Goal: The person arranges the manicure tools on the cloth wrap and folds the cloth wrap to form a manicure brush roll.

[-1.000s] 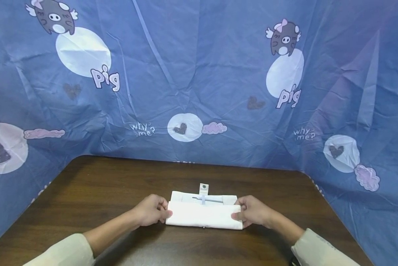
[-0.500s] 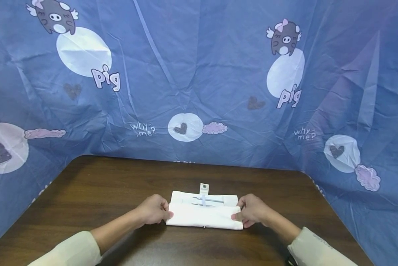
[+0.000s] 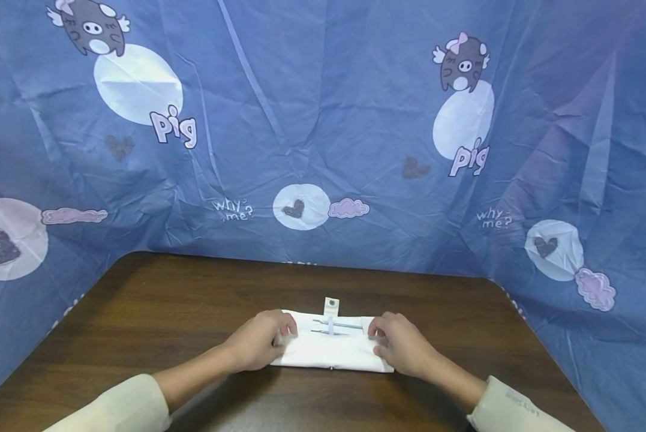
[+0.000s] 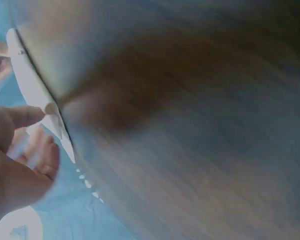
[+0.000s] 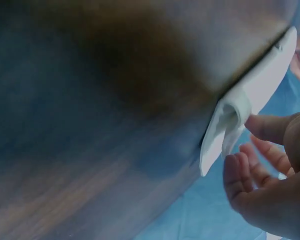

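Observation:
A white folding tool case lies on the table, its near part folded over toward the back. Two slim metal tools show beyond the fold, under a pale strap. A tab with a snap button sticks out at the far edge. My left hand is over the case's left end, fingers loosely bent, thumb at the fold. My right hand is likewise at the right end. In the right wrist view its thumb touches the rounded fold, its fingers spread apart from the thumb.
The brown wooden table has rounded far corners. A blue curtain with printed pigs hangs behind it and along both sides. Light sleeves cover my forearms.
The front flap came down slightly toward me, uncovering a second tool. Then both hands let go of the case's ends and moved inward over it.

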{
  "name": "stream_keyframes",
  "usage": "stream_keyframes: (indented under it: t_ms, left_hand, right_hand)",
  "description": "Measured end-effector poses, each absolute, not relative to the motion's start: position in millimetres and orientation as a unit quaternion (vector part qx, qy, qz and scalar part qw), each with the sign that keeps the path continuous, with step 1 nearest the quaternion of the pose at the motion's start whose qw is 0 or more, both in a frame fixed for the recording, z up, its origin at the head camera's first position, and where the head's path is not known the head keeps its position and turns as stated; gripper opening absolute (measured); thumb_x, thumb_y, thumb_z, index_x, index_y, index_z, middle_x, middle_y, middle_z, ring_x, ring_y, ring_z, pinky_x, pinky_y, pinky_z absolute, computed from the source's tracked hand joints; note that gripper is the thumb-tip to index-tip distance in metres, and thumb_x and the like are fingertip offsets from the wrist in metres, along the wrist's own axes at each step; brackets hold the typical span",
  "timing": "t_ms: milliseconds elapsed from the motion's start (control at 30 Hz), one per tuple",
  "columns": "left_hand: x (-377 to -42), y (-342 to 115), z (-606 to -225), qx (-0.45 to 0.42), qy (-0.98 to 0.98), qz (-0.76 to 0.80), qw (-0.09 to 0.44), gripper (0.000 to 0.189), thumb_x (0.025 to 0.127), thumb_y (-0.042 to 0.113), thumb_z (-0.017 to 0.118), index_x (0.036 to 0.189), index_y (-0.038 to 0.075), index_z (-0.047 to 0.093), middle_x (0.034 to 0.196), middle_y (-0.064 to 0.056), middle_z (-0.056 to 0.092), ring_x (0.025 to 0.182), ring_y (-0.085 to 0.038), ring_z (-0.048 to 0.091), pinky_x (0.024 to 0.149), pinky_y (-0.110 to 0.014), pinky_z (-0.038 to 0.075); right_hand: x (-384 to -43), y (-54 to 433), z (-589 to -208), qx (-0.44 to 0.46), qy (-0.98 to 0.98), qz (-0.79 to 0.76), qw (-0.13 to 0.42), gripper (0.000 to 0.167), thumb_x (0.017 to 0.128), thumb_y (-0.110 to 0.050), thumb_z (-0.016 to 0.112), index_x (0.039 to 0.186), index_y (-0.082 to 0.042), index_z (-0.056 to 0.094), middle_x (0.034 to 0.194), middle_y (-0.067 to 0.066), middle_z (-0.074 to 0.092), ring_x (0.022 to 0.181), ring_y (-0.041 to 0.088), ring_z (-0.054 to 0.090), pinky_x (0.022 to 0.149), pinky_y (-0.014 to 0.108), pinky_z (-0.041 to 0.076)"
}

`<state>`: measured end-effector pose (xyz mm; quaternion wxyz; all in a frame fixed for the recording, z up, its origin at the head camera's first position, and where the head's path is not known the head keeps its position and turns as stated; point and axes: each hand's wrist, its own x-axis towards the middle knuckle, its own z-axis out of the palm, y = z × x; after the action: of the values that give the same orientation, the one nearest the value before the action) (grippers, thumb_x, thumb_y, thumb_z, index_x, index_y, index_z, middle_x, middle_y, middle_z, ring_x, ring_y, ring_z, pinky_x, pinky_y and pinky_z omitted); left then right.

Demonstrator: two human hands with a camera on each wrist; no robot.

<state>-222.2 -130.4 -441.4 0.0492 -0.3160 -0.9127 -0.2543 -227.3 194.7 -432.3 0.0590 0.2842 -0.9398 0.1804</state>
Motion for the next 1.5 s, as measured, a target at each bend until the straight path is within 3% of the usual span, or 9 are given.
stream_keyframes:
  t_ms: [100,267,367,500,633,800,1033,1200,1500]
  left_hand:
    - [-223.0,-130.6,-443.0,-0.414,-0.888,-0.188,0.074,0.039,0.079,-0.012,0.069,0.109,0.014,0.074,0.109,0.001,0.068,0.102,-0.02,0.062,0.092,-0.041,0.053]
    - [-223.8,-133.3,-444.6,-0.485,-0.861,-0.124,0.086,0.031,0.092,-0.004,0.062,0.115,0.013,0.073,0.122,0.001,0.067,0.112,-0.019,0.061,0.104,-0.04,0.048]
    - [-223.8,-135.0,-444.9,-0.498,-0.856,-0.113,0.075,0.024,0.097,0.015,0.068,0.121,0.011,0.07,0.128,-0.001,0.065,0.118,-0.018,0.059,0.103,-0.034,0.047]
    - [-223.9,-136.9,-446.2,-0.5,-0.857,-0.107,0.059,0.039,0.093,0.031,0.075,0.125,0.012,0.066,0.132,-0.001,0.062,0.122,-0.017,0.057,0.104,-0.033,0.047]
    - [-224.3,-136.4,-447.6,-0.503,-0.855,-0.114,0.058,0.036,0.092,0.027,0.077,0.123,0.011,0.066,0.129,0.0,0.064,0.12,-0.017,0.059,0.102,-0.033,0.048]
    - [-226.7,-133.9,-443.9,-0.485,-0.864,-0.133,0.031,0.029,0.098,0.019,0.068,0.126,0.01,0.066,0.126,-0.001,0.066,0.118,-0.016,0.061,0.1,-0.035,0.05]
    - [-240.7,-130.1,-432.9,-0.444,-0.874,-0.195,-0.032,0.024,0.102,0.01,0.061,0.125,0.007,0.067,0.121,-0.001,0.07,0.111,-0.011,0.063,0.096,-0.036,0.052]
    - [-253.4,-129.8,-430.0,-0.426,-0.873,-0.229,-0.057,0.021,0.101,0.007,0.062,0.121,0.006,0.069,0.11,0.003,0.072,0.096,-0.004,0.062,0.088,-0.032,0.053]
    - [-269.8,-126.5,-429.5,-0.409,-0.878,-0.244,-0.057,0.019,0.099,0.005,0.064,0.116,0.001,0.07,0.106,-0.002,0.074,0.098,-0.013,0.066,0.09,-0.036,0.053]
  right_hand:
    - [-223.6,194.7,-434.6,0.341,-0.927,0.137,0.079,0.021,0.082,0.003,0.079,0.096,-0.011,0.073,0.091,0.0,0.067,0.084,0.015,0.059,0.074,0.034,0.051]
    - [-218.7,200.6,-435.8,0.388,-0.915,0.082,0.074,0.012,0.095,-0.014,0.072,0.106,-0.012,0.074,0.1,-0.002,0.068,0.088,0.012,0.058,0.077,0.033,0.051]
    - [-215.7,204.2,-436.7,0.418,-0.904,0.021,0.082,0.027,0.097,-0.035,0.071,0.112,-0.012,0.07,0.101,-0.003,0.064,0.088,0.01,0.053,0.076,0.031,0.05]
    - [-213.9,204.3,-438.5,0.452,-0.884,-0.043,0.114,0.04,0.093,-0.045,0.073,0.114,-0.012,0.064,0.1,-0.002,0.059,0.086,0.01,0.05,0.074,0.029,0.049]
    - [-214.4,203.0,-440.8,0.469,-0.87,-0.061,0.14,0.036,0.092,-0.041,0.075,0.109,-0.012,0.062,0.096,-0.002,0.058,0.085,0.012,0.052,0.072,0.029,0.05]
    - [-220.8,203.0,-440.1,0.488,-0.855,-0.074,0.157,0.025,0.095,-0.033,0.069,0.105,-0.012,0.061,0.088,-0.003,0.056,0.08,0.013,0.052,0.071,0.032,0.05]
    - [-237.2,204.0,-432.9,0.476,-0.875,-0.007,0.091,0.024,0.1,-0.023,0.063,0.119,-0.009,0.064,0.096,-0.002,0.063,0.086,0.011,0.06,0.077,0.034,0.054]
    - [-250.3,203.5,-428.1,0.473,-0.879,0.053,0.041,0.018,0.101,-0.017,0.064,0.116,-0.009,0.065,0.097,-0.003,0.064,0.087,0.009,0.061,0.078,0.036,0.054]
    - [-268.3,201.1,-422.5,0.426,-0.896,0.121,-0.039,0.025,0.102,-0.015,0.063,0.123,-0.002,0.066,0.118,0.008,0.071,0.112,0.022,0.067,0.094,0.043,0.054]
